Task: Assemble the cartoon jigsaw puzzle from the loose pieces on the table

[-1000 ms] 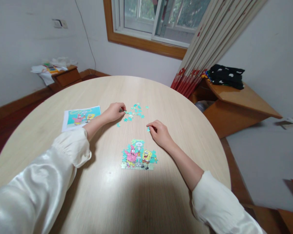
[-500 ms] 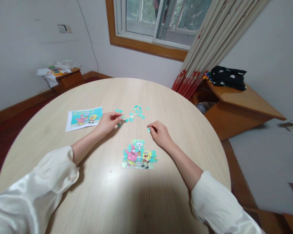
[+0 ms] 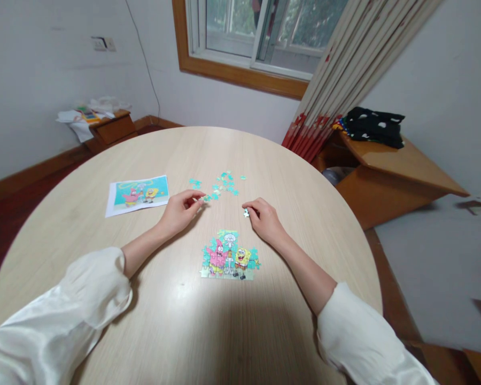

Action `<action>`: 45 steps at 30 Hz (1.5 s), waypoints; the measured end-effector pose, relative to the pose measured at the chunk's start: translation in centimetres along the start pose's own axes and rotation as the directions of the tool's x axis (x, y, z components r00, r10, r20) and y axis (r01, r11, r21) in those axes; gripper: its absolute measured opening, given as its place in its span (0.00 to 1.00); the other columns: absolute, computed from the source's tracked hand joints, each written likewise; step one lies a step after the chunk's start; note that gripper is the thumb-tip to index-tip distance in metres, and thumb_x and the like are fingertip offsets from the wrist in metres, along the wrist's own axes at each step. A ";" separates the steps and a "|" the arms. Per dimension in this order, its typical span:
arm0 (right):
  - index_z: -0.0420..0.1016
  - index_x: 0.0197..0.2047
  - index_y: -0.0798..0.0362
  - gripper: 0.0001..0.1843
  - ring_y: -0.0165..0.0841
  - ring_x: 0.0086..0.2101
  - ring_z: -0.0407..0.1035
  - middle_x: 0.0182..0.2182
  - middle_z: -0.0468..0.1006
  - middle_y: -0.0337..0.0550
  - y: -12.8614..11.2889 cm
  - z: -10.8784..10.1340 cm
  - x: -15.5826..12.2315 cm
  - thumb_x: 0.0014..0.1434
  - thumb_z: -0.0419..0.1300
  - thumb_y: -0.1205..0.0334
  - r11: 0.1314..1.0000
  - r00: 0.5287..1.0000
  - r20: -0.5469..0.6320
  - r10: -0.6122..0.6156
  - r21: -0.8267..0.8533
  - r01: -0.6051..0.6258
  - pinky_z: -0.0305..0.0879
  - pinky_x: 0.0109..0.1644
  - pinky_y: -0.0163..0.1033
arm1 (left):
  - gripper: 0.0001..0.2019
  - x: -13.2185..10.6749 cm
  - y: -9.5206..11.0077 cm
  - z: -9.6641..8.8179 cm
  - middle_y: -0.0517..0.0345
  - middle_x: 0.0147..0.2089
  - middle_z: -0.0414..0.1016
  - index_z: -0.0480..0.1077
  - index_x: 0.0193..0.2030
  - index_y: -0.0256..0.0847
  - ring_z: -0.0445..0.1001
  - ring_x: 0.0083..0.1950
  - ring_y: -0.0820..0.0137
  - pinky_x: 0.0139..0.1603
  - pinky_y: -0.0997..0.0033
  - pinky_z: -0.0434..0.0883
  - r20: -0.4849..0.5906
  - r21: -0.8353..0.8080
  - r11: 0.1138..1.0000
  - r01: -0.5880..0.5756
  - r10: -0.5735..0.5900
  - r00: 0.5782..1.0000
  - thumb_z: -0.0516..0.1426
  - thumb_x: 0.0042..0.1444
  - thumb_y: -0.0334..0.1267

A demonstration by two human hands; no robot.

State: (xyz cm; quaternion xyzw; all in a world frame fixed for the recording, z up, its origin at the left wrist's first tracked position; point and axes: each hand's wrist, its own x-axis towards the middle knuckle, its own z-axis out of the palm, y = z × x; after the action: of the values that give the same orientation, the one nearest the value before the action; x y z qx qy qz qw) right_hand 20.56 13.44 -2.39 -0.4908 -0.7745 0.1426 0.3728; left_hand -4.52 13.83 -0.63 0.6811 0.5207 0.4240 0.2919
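A partly built cartoon jigsaw (image 3: 229, 255) lies on the round wooden table (image 3: 184, 321) in front of me. Several loose teal pieces (image 3: 220, 187) are scattered beyond it. My left hand (image 3: 180, 209) rests on the table left of the jigsaw, its fingers pinched on a small teal piece near the scatter's near edge. To the right, my right hand (image 3: 264, 216) lies curled on the table with its fingertips closed on another small piece (image 3: 246, 213), just above the jigsaw's top right. Both arms wear white sleeves.
A printed reference picture (image 3: 138, 194) lies at the table's left. A wooden side table with dark spotted cloth (image 3: 374, 127) stands right, by the curtain (image 3: 344, 69). A low cabinet with papers (image 3: 100, 123) is by the left wall.
My left hand has drawn back from the loose pieces towards me with a piece pinched in it. My right hand has stayed in place.
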 end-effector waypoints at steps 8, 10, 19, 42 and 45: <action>0.76 0.34 0.53 0.12 0.34 0.34 0.68 0.31 0.73 0.45 0.2 0.0 0.0 0.58 0.51 0.72 1.000 1.000 0.021 -0.002 -0.003 0.002 0.64 0.40 0.40 | 0.13 0.0 0.2 0.0 0.50 0.37 0.76 0.75 0.40 0.37 0.67 0.29 0.72 0.30 0.68 0.66 0.022 0.005 0.999 -0.047 0.047 0.999 0.55 0.54 0.41; 0.76 0.34 0.53 0.13 0.34 0.34 0.68 0.31 0.73 0.45 0.1 0.0 0.0 0.58 0.51 0.72 1.000 1.000 0.024 -0.002 -0.001 0.002 0.64 0.40 0.40 | 0.12 0.0 0.2 0.0 0.50 0.36 0.76 0.75 0.40 0.37 0.67 0.29 0.72 0.30 0.68 0.66 0.021 0.004 0.999 -0.054 0.054 0.998 0.54 0.54 0.41; 0.75 0.33 0.53 0.13 0.34 0.35 0.68 0.31 0.73 0.45 -0.1 -0.1 0.0 0.59 0.50 0.72 1.000 1.000 0.016 0.011 -0.002 -0.011 0.63 0.41 0.40 | 0.11 -0.1 0.4 -0.1 0.51 0.37 0.76 0.74 0.40 0.37 0.65 0.28 0.73 0.30 0.68 0.66 0.031 0.011 0.999 -0.051 0.050 0.998 0.55 0.54 0.39; 0.75 0.34 0.53 0.13 0.37 0.37 0.68 0.32 0.74 0.48 0.2 -0.1 -0.2 0.57 0.49 0.73 0.995 0.999 -0.038 0.012 -0.102 -0.015 0.65 0.44 0.43 | 0.11 0.0 0.3 -0.3 0.54 0.32 0.75 0.74 0.33 0.36 0.67 0.28 0.73 0.30 0.70 0.64 0.041 0.010 0.995 -0.101 0.101 0.994 0.51 0.50 0.29; 0.74 0.34 0.53 0.13 0.37 0.37 0.68 0.32 0.73 0.48 0.3 0.0 -0.2 0.57 0.49 0.73 0.995 0.999 -0.045 0.009 -0.101 -0.014 0.65 0.44 0.44 | 0.10 0.0 0.3 -0.3 0.54 0.31 0.75 0.74 0.32 0.37 0.67 0.28 0.73 0.31 0.70 0.64 0.044 0.016 0.994 -0.106 0.105 0.993 0.51 0.50 0.29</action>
State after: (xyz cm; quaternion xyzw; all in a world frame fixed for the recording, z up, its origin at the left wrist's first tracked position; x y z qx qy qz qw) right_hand 20.84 13.37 -2.64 -0.5165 -0.7694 0.0944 0.3637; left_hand -4.66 13.70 -0.21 0.7192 0.4814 0.4192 0.2743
